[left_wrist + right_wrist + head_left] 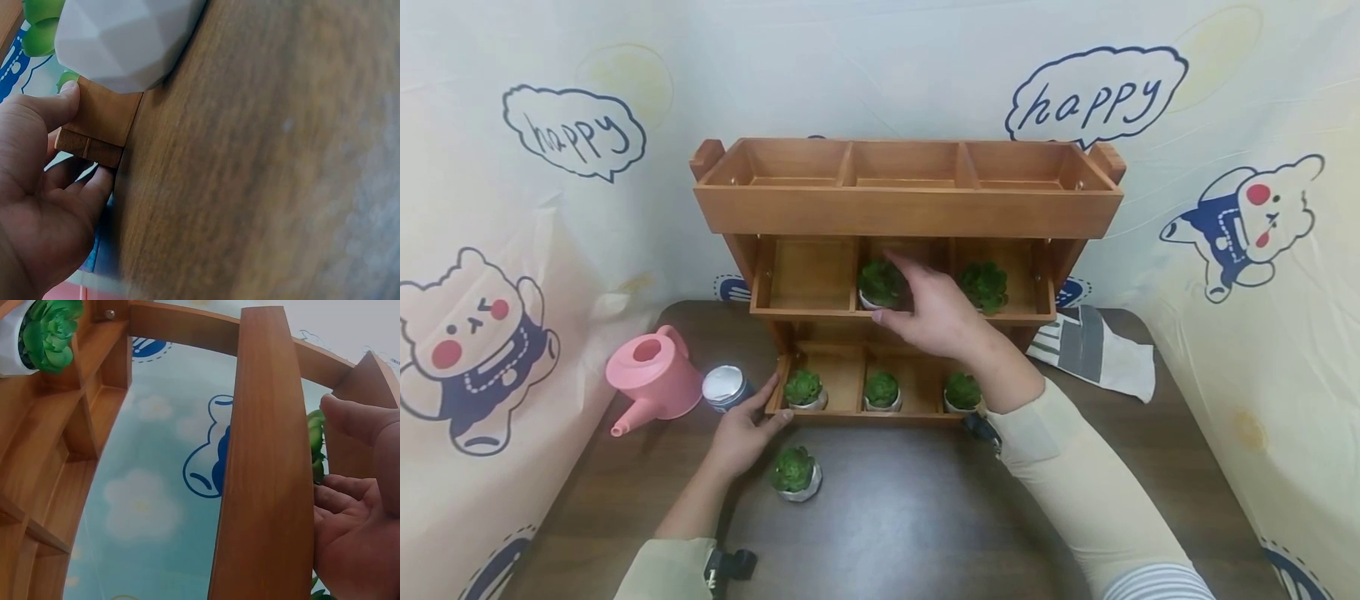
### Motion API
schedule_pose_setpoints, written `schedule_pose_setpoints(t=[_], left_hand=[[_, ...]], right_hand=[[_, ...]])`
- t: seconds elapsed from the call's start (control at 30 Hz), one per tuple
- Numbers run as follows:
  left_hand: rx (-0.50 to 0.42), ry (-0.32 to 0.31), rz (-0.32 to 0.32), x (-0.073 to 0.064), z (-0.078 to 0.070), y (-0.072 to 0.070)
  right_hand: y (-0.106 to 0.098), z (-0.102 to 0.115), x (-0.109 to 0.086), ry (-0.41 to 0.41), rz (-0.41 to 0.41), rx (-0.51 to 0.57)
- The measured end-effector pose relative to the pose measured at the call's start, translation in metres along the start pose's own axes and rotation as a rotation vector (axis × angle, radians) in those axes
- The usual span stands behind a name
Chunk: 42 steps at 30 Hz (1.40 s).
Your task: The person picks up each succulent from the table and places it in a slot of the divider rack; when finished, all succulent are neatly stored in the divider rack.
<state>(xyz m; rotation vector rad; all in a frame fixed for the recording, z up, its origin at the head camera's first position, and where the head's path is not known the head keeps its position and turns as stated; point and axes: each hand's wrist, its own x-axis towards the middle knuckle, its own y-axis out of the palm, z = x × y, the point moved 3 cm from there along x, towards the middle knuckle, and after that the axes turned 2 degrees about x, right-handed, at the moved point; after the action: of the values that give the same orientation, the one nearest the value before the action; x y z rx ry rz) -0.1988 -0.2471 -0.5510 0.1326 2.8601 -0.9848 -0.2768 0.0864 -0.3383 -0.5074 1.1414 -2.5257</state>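
Note:
In the head view my left hand (pixel 741 442) grips the left front corner of the lower tier (pixel 842 421) of a wooden shelf. The left wrist view has that thumb on one face of the corner and the fingers behind it. My right hand (pixel 936 308) is at the middle tier, thumb and fingers spread beside a succulent (pixel 880 282) in a white pot in the middle compartment. From the right wrist, its leaves (pixel 316 447) appear between the parted thumb and fingers, partly hidden by a wooden board. Another succulent (pixel 983 286) sits in the right compartment.
Three potted succulents (pixel 882 390) line the lower tier; a further one (pixel 796 473) stands on the table in front. To the left are a pink watering can (pixel 655 375) and a small can (pixel 726 387). Gloves (pixel 1097 350) lie at right. The top tier (pixel 910 212) has three compartments.

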Motion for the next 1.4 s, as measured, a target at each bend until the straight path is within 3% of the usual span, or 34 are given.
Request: schedule_pose_setpoints(t=[0.43, 0.7, 1.17, 1.4], left_hand=[[0.001, 0.006, -0.003, 0.000, -0.001, 0.000], [0.008, 0.003, -0.009, 0.000, -0.001, -0.001], [0.013, 0.000, -0.012, 0.000, 0.000, 0.000], [0.021, 0.007, -0.017, 0.000, 0.000, 0.000]], right_hand=[[-0.007, -0.004, -0.021, -0.013, -0.010, 0.123], [-0.008, -0.006, -0.035, -0.061, -0.035, 0.197], [0.001, -0.009, -0.061, -0.154, -0.194, 0.367], [0.011, -0.011, -0.070, -0.166, -0.218, 0.469]])
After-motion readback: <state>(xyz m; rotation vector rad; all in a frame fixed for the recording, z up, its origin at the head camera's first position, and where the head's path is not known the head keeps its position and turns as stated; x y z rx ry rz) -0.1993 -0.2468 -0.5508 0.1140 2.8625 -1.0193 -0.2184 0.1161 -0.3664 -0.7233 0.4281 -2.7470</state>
